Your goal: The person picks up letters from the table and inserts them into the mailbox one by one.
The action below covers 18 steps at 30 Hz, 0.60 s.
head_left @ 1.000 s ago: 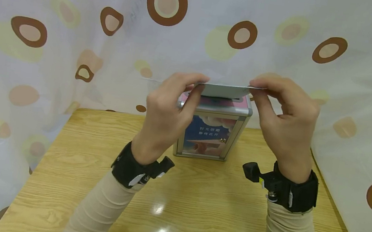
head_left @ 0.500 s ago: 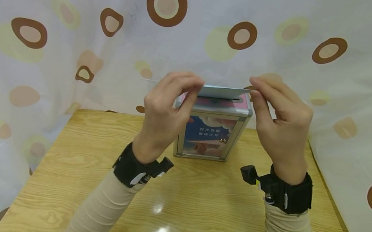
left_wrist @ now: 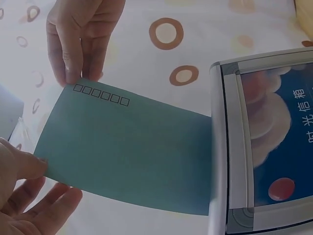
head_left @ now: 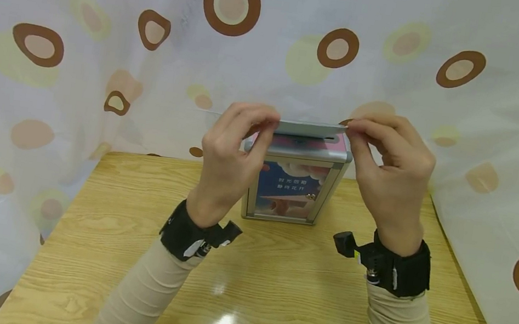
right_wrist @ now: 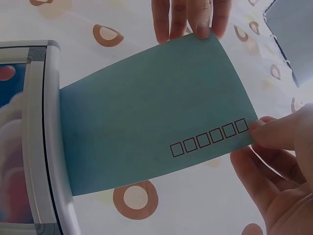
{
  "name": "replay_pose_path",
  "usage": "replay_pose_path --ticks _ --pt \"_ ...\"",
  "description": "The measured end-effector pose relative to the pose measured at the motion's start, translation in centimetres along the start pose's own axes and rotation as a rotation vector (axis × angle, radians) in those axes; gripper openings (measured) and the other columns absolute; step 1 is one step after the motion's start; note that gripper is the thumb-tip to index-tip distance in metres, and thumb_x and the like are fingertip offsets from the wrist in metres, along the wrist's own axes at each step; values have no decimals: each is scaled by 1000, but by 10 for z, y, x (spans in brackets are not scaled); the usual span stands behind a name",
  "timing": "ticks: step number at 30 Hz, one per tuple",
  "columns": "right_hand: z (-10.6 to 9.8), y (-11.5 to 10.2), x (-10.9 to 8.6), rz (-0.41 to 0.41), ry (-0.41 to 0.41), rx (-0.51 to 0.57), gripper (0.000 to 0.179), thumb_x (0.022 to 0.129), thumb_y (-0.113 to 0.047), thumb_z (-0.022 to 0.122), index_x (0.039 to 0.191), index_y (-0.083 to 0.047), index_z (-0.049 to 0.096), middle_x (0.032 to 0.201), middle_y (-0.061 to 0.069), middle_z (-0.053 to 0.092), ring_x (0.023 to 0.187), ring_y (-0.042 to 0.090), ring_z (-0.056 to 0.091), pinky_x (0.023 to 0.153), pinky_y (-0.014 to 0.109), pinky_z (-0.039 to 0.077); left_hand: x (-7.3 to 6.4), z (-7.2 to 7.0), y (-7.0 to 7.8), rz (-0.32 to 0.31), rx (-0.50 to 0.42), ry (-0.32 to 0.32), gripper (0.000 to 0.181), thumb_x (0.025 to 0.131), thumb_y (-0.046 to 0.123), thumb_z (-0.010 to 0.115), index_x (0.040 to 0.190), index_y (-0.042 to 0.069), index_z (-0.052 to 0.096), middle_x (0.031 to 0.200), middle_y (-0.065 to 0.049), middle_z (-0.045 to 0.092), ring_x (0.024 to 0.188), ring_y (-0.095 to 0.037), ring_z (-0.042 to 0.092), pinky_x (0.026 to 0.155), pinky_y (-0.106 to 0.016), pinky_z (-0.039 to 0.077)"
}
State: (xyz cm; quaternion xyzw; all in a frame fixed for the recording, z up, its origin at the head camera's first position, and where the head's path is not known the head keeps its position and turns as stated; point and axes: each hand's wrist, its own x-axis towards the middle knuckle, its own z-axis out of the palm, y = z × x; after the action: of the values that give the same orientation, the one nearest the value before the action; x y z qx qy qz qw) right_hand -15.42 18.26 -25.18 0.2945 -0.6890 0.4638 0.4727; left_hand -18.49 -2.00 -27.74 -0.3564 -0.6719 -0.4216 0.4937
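Observation:
A blue-green envelope with a row of small printed squares stands upright over the top of a metal-framed letter box. Its lower edge meets the slot in the pink top; how deep it sits inside is hidden. My left hand pinches one upper corner between thumb and fingers. At the opposite corner, my right hand pinches the envelope near the printed squares. Both wrist views show the paper slightly bowed between the two hands.
The box stands toward the back of a wooden table. Behind it and along both sides hangs a pale curtain with brown ring patterns. A small lock is on the box's front door.
The right hand has moved left and briefly loosened before pinching the corner again. The left hand has shifted slightly left, and the envelope sits a little lower over the slot.

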Motion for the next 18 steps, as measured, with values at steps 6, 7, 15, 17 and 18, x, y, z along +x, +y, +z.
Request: replay_pose_path --ticks 6,7,15,17,18 --pt "1 3 -4 16 8 -84 10 81 14 67 88 9 73 87 22 65 83 26 63 79 18 51 -4 0 -2 -17 16 -9 10 94 4 63 100 0 69 99 -16 64 91 -19 63 85 -21 54" --pt "1 3 -4 18 7 -90 10 81 14 68 87 9 73 86 22 65 83 26 63 79 18 51 -5 0 -3 -20 16 -7 10 94 4 63 100 0 69 99 -16 64 91 -19 63 84 -21 54" --pt "3 11 -9 8 -7 -129 9 80 13 69 88 9 73 86 23 66 81 27 63 81 17 51 -12 1 -7 -43 20 -6 12 94 3 62 104 1 69 101 -16 65 93 -20 64 82 -21 55" --pt "3 14 -10 6 -12 -128 9 81 13 69 89 9 73 87 23 66 82 28 63 81 18 51 -13 2 -8 -47 34 -10 12 94 4 62 104 1 69 100 -16 65 93 -20 64 81 -22 56" --pt "3 16 -11 5 -15 -128 9 81 12 69 89 9 73 88 23 67 83 28 64 81 18 51 -14 2 -8 -49 41 -13 12 95 5 62 103 1 69 100 -16 65 92 -20 64 81 -22 56"
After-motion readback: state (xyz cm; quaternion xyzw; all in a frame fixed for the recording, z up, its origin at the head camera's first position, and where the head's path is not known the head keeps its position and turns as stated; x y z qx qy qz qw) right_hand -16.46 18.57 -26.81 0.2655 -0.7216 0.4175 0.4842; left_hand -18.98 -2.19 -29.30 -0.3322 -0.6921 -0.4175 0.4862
